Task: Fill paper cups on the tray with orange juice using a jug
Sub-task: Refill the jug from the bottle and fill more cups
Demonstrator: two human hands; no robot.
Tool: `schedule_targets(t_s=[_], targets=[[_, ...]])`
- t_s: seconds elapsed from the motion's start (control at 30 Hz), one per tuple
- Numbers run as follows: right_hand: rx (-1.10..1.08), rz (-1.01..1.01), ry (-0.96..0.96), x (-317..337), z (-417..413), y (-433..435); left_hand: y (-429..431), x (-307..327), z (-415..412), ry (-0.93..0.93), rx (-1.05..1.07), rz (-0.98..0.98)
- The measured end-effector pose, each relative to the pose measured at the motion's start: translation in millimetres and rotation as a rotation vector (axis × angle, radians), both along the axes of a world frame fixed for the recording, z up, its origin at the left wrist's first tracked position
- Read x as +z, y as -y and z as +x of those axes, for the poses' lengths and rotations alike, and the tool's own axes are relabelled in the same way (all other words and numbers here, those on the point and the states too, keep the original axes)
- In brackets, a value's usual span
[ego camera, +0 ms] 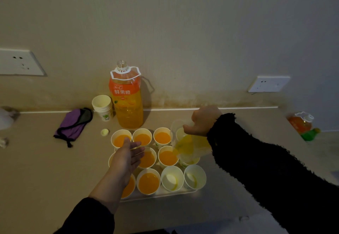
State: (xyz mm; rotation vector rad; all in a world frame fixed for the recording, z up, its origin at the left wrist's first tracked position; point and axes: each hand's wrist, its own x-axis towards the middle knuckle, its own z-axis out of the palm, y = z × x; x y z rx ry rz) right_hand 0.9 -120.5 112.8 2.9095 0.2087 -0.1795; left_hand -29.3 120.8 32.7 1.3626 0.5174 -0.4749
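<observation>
A white tray on the counter holds several paper cups in rows. Most hold orange juice, such as one cup in the front row. Two front-right cups are nearly empty. My right hand grips the handle of a clear jug, which is tilted left with its spout over a filled middle-row cup. My left hand hovers flat, fingers straight, over the left cups and holds nothing.
A large open orange juice bottle stands behind the tray, next to a stack of spare cups and its cap. A purple pouch lies to the left. Another bottle lies at far right.
</observation>
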Motion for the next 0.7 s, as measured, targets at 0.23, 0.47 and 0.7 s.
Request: schedule_targets(t_s=[0.23, 0.47, 0.7], targets=[[-0.006, 0.017, -0.006, 3.3, -3.6, 2.8, 3.4, 1.3, -2.4, -0.003, -0.016, -0.006], [-0.09, 0.129, 0.002, 11.6, -15.5, 10.6, 10.0, 3.2, -14.0, 0.007, -0.057, -0.036], [-0.12, 0.221, 0.04, 16.4, -32.2, 17.2, 9.5, 2.1, -22.8, 0.024, -0.107, -0.037]])
